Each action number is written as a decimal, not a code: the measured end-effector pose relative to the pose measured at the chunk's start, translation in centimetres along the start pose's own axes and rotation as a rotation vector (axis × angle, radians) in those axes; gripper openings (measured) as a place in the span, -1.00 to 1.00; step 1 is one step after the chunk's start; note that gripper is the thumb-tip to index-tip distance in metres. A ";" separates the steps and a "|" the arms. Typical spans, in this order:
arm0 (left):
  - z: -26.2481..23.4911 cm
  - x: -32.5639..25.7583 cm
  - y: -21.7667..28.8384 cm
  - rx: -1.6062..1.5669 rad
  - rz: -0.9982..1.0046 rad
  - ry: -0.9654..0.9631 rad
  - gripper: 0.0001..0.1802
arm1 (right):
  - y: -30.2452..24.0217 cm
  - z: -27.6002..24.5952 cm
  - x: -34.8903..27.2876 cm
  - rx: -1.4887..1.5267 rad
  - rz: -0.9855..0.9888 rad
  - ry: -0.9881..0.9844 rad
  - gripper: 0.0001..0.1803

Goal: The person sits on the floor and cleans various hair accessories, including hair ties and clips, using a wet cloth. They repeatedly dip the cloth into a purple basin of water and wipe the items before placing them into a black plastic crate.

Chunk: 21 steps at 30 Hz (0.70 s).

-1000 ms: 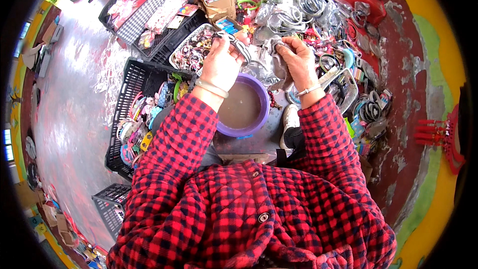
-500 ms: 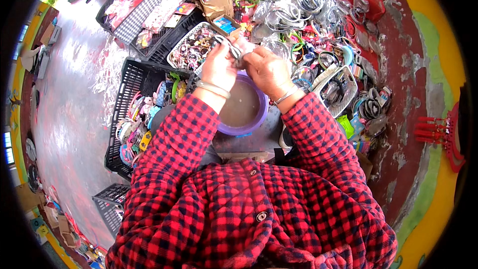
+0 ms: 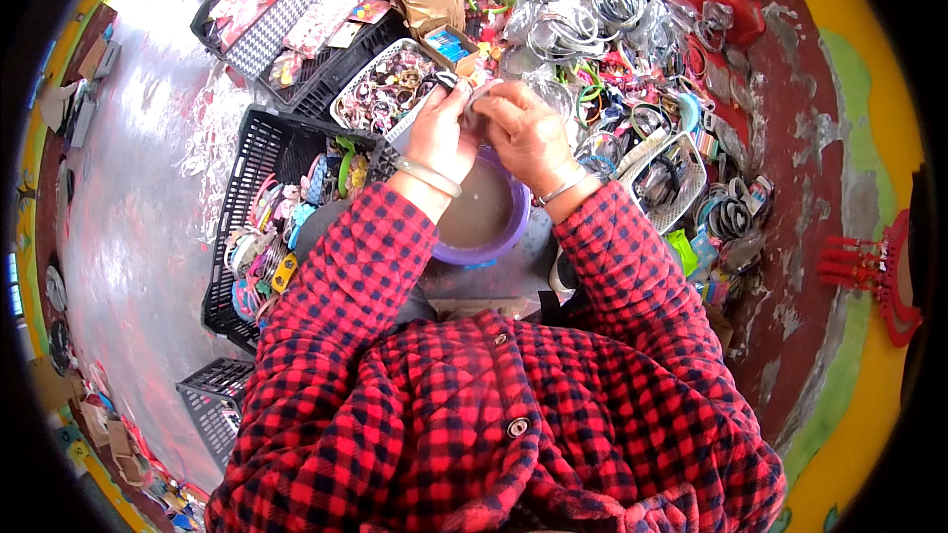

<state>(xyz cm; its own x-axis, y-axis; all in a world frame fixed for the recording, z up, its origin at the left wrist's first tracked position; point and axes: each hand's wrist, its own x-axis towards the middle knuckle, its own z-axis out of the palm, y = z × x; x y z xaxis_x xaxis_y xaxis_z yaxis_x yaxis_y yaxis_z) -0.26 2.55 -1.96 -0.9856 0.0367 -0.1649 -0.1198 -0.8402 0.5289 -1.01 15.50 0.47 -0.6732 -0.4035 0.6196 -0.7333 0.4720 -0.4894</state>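
Observation:
Above a purple basin (image 3: 516, 227) of murky water, my two hands meet at their fingertips. My left hand (image 3: 439, 143) is closed on a small black-and-white band (image 3: 447, 80), which pokes out past the thumb. My right hand (image 3: 530, 133) pinches a greyish soft piece (image 3: 478, 99), perhaps cloth, against it. The fingers cover most of both things, so their full shape is hidden.
Left of the basin stands a black crate (image 3: 232, 227) of headbands. Beyond it are a white basket (image 3: 375, 99) of hair ties and an open cardboard box (image 3: 434, 5). Bagged bands (image 3: 568, 30) pile up at the back right, behind a white basket (image 3: 681, 192).
Both hands have shifted slightly, and the right fingers now curl over the greyish piece. Less of the black-and-white band shows above the left hand.

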 end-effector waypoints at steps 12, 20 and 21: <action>0.6 0.5 0.6 0.037 0.063 -0.006 -0.82 | 0.1 -1.6 1.2 -0.012 -0.026 0.194 -0.73; -0.1 1.2 3.2 -0.227 0.007 -0.032 -0.60 | 2.3 0.1 -1.6 -0.124 0.138 -0.170 -0.74; -0.1 1.1 3.6 -0.203 0.042 -0.021 -0.57 | 3.3 0.2 -2.1 -0.056 0.276 -0.159 -0.78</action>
<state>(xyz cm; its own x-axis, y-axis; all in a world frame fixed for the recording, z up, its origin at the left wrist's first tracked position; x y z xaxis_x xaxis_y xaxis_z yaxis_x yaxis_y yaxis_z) -1.74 -0.50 -0.31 -0.9917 0.0090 -0.1280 -0.0544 -0.9330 0.3557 -2.08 17.71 -2.58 -0.8554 -0.3697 0.3628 -0.5179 0.6210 -0.5884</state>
